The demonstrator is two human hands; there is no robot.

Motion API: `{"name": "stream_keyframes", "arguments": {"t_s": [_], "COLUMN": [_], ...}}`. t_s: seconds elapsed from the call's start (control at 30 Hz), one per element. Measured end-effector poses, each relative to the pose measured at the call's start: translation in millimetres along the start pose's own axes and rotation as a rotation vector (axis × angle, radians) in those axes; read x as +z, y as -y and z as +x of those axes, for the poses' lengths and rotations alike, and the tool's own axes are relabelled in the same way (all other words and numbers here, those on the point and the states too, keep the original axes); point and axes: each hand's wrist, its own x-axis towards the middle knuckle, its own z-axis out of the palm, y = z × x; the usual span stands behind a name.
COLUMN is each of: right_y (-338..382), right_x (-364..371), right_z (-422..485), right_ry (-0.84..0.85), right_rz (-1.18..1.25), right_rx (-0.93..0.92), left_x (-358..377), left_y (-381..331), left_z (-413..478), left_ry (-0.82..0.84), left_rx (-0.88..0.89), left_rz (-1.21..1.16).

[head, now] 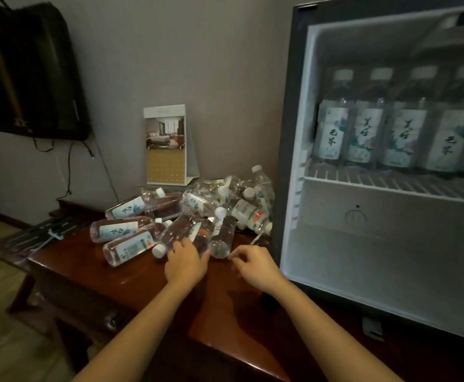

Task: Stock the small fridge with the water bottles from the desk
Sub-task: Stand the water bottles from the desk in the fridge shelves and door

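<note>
Many water bottles [197, 210] lie in a loose heap on the dark wooden desk [131, 271], just beside the small fridge [288, 133] on the person's left of it. They are clear, with white caps and pale labels, and most lie on their sides across one another. I see the left hand [186, 261] at the near edge of the heap, spread wide. Its fingertips rest on the near end of one lying bottle [189, 232] and its thumb is stretched toward the fridge; I cannot see that it has closed round the bottle. The right hand [255, 264] hangs between that bottle and the fridge, just above the desk. Its fingers are loosely curled, thumb and forefinger are close together, and I see nothing in its grasp. A neighbouring bottle [224, 235] lies with its base near those fingers. The fridge stands open on the desk, and four standing bottles [363, 133] are lined up side by side on its wire shelf [377, 186], blurred but upright. Farther from the fridge, behind the heap, a desk calendar [166, 144] leans against the wall. Farthest from the fridge, a dark television [29, 73] hangs on the wall with cables [68, 172] trailing below it.
</note>
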Motion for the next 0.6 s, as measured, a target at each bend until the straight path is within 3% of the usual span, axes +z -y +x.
{"name": "stream_keyframes", "arguments": {"t_s": [0.17,0.27,0.37,0.5,0.6], "right_y": [2.1,2.0,0.1,13.6,29.3], "right_x": [23.5,32.3,36.7,39.6,41.9], "right_z": [14.8,17.2,19.1,24.8,26.5], "right_ry": [0.080,0.083,0.039,0.039,0.078], "right_rz": [0.022,0.033,0.019,0.216,0.280], "right_rx": [0.061,0.100,0.077,0.124,0.083], "left_x": [11.8,2.5,-19.5,-63.4,-94.6], "left_y": [31.0,39.4,54.4,58.7,44.0], "left_z": [3.6,5.5,6.2,11.6,11.5], "left_ry": [0.069,0.074,-0.072,-0.292,-0.312], "left_rx": [-0.079,-0.042,-0.020,0.109,0.234], "left_rz": [-0.190,-0.180,-0.263,-0.442,-0.654]}}
